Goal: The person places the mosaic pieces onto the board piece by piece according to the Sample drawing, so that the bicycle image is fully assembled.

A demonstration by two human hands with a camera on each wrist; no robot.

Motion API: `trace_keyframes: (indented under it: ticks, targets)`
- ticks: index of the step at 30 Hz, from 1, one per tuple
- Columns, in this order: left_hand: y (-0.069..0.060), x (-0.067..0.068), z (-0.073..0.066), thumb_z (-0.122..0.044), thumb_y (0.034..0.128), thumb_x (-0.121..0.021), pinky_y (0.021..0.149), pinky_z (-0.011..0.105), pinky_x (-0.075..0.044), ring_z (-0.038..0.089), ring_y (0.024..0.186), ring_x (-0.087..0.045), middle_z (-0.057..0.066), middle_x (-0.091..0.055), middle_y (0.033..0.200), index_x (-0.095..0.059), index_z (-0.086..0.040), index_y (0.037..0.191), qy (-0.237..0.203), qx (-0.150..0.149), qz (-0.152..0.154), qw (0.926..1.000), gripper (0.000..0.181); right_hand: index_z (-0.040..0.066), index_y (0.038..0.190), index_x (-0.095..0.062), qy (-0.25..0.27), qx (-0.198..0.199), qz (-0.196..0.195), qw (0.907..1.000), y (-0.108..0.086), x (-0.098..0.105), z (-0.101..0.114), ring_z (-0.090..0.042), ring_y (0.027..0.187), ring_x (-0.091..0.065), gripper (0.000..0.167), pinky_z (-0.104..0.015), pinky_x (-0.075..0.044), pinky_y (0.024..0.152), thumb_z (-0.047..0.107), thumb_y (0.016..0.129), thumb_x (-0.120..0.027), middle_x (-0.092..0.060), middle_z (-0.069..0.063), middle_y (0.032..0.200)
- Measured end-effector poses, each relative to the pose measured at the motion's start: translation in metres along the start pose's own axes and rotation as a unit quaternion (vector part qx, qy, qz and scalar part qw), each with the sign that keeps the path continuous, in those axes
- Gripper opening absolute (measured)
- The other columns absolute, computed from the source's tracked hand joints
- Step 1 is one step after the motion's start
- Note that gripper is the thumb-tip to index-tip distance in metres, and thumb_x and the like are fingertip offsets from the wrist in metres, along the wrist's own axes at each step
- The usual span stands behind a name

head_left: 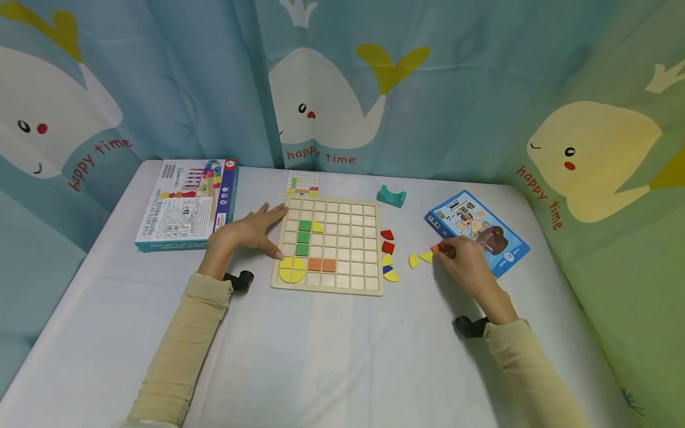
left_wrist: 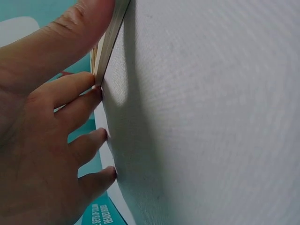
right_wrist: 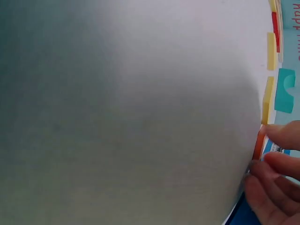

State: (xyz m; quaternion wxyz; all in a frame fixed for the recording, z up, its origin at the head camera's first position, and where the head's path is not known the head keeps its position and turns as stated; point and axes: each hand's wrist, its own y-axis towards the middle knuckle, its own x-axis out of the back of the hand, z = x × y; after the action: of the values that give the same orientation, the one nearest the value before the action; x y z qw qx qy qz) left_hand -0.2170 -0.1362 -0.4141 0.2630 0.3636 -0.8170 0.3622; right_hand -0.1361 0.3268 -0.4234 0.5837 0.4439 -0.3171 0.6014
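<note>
A wooden grid board [head_left: 327,289] lies mid-table. It holds green squares [head_left: 302,237], a yellow quarter-circle [head_left: 317,227], a yellow circle [head_left: 292,270] of quarter pieces and two orange squares [head_left: 322,265]. Against the board's left edge rests my left hand [head_left: 247,230], fingers spread, thumb at the rim. My right hand [head_left: 467,264] pinches an orange tile [head_left: 436,248] beside the blue box; the right wrist view shows the orange tile [right_wrist: 258,143] at the fingertips. Two yellow quarter-circles [head_left: 414,261] lie left of that hand. Red pieces [head_left: 387,247] and yellow and blue pieces [head_left: 387,270] line the board's right side.
A patterned card [head_left: 302,180] sits behind the board, with a teal curved stand [head_left: 392,196] at back right. A beaded-toy box [head_left: 179,208] lies at the left, and the blue box [head_left: 503,246] at the right. A whale-print curtain [head_left: 455,119] hangs behind the table.
</note>
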Motion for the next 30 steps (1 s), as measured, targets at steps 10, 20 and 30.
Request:
trace_keyframes:
  ticks: [10,20,30]
  targets:
    - [0.0,0.001,-0.001,-0.031,0.0824,-0.087,0.121,0.076,-0.006,0.054,0.155,0.003,0.015,-0.005,0.174,-0.016,-0.016,0.167,0.001,-0.006,-0.005,1.0,0.111,-0.012,0.112,-0.072,0.003,-0.013,0.042,0.999,0.002,0.0,0.006,-0.033,0.085,-0.059,0.025,-0.038,-0.052,0.067,0.003,0.091,-0.072,-0.067,-0.028,0.103]
    - [-0.003,0.0,-0.002,-0.029,0.0827,-0.086,0.122,0.074,-0.005,0.051,0.156,0.004,0.017,-0.004,0.173,-0.016,-0.014,0.166,-0.006,-0.006,0.0,1.0,0.11,-0.012,0.111,-0.07,0.005,-0.032,0.081,0.9962,0.005,0.002,0.011,-0.034,0.091,-0.056,0.027,-0.042,-0.052,0.076,0.004,0.09,-0.072,-0.065,-0.028,0.107]
    - [-0.002,0.001,-0.003,-0.029,0.0826,-0.086,0.122,0.074,-0.004,0.049,0.157,0.005,0.015,-0.005,0.174,-0.016,-0.014,0.166,-0.001,-0.008,-0.002,1.0,0.11,-0.009,0.115,-0.068,0.035,-0.049,0.107,0.9925,0.008,0.005,0.013,-0.032,0.092,-0.058,0.027,-0.042,-0.054,0.08,0.003,0.091,-0.072,-0.067,-0.025,0.108]
